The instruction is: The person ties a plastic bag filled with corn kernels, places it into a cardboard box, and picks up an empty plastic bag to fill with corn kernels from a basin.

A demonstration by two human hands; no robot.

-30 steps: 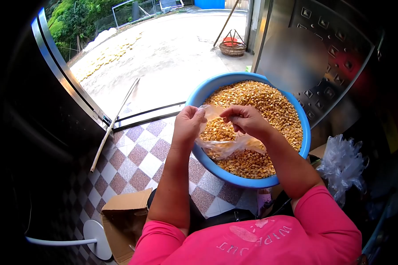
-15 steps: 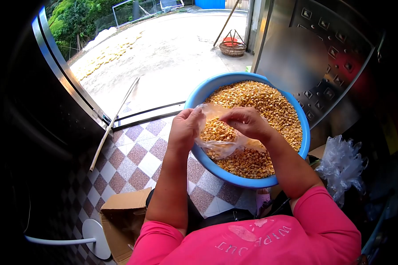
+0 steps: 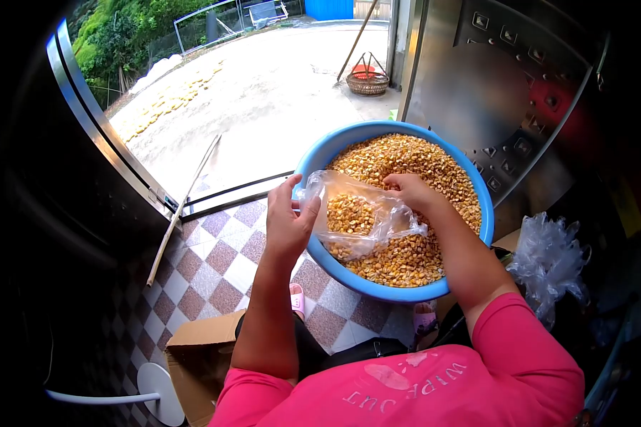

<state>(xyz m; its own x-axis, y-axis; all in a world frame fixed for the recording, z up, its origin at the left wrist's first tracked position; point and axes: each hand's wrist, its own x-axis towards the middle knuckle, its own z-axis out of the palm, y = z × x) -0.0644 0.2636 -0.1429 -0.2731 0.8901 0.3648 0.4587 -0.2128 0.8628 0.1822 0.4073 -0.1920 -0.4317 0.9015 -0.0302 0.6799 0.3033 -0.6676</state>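
A clear plastic bag (image 3: 374,240) with corn kernels inside rests on the loose corn kernels (image 3: 427,160) that fill a large blue tub (image 3: 317,151). My left hand (image 3: 290,222) is at the bag's left side, fingers spread, the thumb against the plastic. At the bag's right edge is my right hand (image 3: 414,193), its fingers curled together and pointing left; they appear to pinch the bag's rim, though the fingertips are partly hidden.
Thin clear plastic bags (image 3: 548,267) are bunched right of the tub. An open cardboard box (image 3: 199,356) stands lower left. A pole (image 3: 181,213) leans across the door sill. Outside are a wicker basket (image 3: 367,85) and sunlit concrete. A metal door (image 3: 470,99) stands at right.
My left hand has let go of the bag's edge and spread its fingers, moving slightly left and down. My right hand has moved right, and the bag's mouth is wider.
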